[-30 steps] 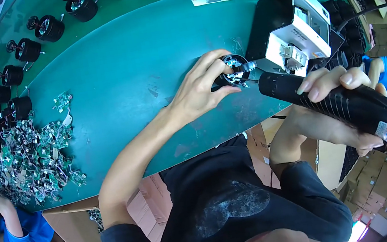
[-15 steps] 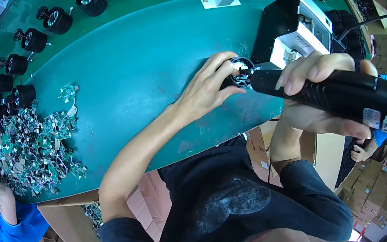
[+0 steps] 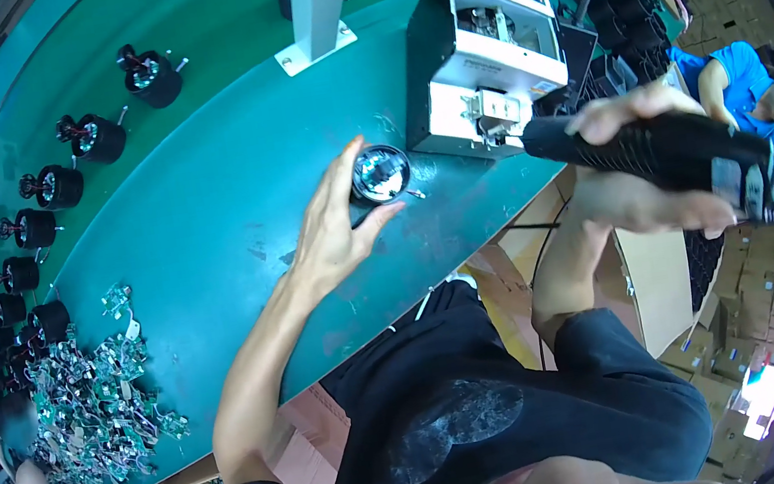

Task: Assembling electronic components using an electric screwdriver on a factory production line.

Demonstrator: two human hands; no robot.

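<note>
My left hand [image 3: 328, 219] is curved around a short, round black housing [image 3: 382, 175] standing on the green table, thumb on its near side and fingers on its far side. Shiny parts and a circuit board show through the housing's open top, and a short lead sticks out at its right. Wrapped around a black electric screwdriver [image 3: 671, 146], my right hand [image 3: 619, 205] is slightly blurred. The screwdriver's nose is at the front outlet of a white and black screw feeder [image 3: 505, 61]; whether the bit touches it I cannot tell.
A heap of small circuit boards [image 3: 95, 410] covers the table's left. Several black housings with wires [image 3: 92, 139] line the far edge. A grey metal post [image 3: 317, 10] rises behind the feeder's left. People in blue [image 3: 738, 90] are at both sides; cardboard boxes [image 3: 763, 284] stand right.
The screwdriver's nose has left the housing and is now at the feeder's outlet. My left hand's fingers have loosened around the housing. The whole view has turned toward the right.
</note>
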